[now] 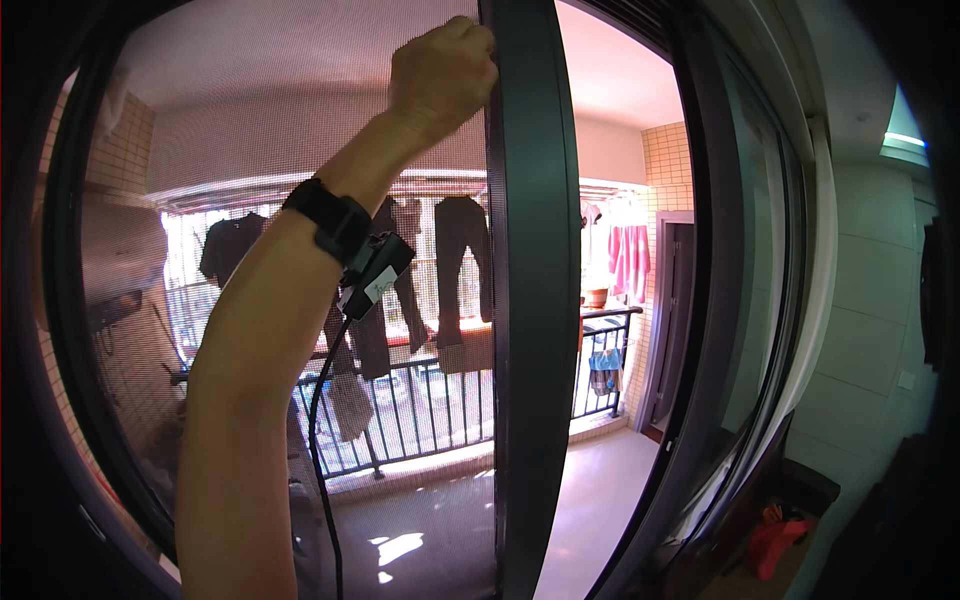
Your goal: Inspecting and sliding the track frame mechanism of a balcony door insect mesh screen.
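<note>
My left hand (444, 75) is raised high in front of the insect screen (300, 135), its fingers curled into a fist. The knuckles are at the inner edge of the dark upright frame (531, 300); whether they press on it I cannot tell. No object shows in the fist, though the palm side is hidden. Around the forearm runs a black strap (328, 219) with a small black device (377, 277) bearing a white label. From the device a black cable (318, 435) hangs down past the elbow. My right hand is out of view.
Beyond the screen lies a balcony with a black metal railing (420, 412) and hanging dark trousers (459, 262). Right of the upright, an opening shows the pale balcony floor (592, 502). Glass sliding panels (750, 262) stand farther right, with a red bag-like item (776, 544) low down.
</note>
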A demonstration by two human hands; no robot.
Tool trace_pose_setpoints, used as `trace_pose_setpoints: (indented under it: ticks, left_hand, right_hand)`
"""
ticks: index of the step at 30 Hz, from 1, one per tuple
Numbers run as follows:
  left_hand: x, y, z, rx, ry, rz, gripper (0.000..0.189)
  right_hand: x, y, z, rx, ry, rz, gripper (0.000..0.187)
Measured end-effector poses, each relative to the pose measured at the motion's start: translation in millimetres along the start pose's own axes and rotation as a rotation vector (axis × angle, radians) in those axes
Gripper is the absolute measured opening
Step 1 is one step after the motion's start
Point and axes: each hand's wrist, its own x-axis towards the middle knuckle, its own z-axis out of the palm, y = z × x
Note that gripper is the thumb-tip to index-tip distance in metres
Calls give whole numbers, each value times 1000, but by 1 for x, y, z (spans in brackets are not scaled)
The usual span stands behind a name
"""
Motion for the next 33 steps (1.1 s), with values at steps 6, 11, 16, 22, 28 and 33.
trace_pose_setpoints:
  ticks: [6,11,16,22,28,33]
  left_hand:
    - [0,1,-4,-82,-31,-93,7]
    - [4,5,-15,-144,-169,-125,10]
    - [17,21,-27,-61,-252,-145,17]
    - [34,42,-47,92,-659,-431,25]
    - [34,50,-39,-390,-724,-829,17]
    - [31,63,-43,-1432,-163,-1569,10]
  right_hand:
    - [0,-2,-7,-16,0,7,7]
    - [-1,-1,-10,-27,-7,19,7]
    - [-7,4,-8,-27,-20,35,7]
    - [1,9,-10,-1,-39,10,7]
    - [4,18,-15,17,-69,-27,11]
    - [1,13,-5,3,-57,5,7]
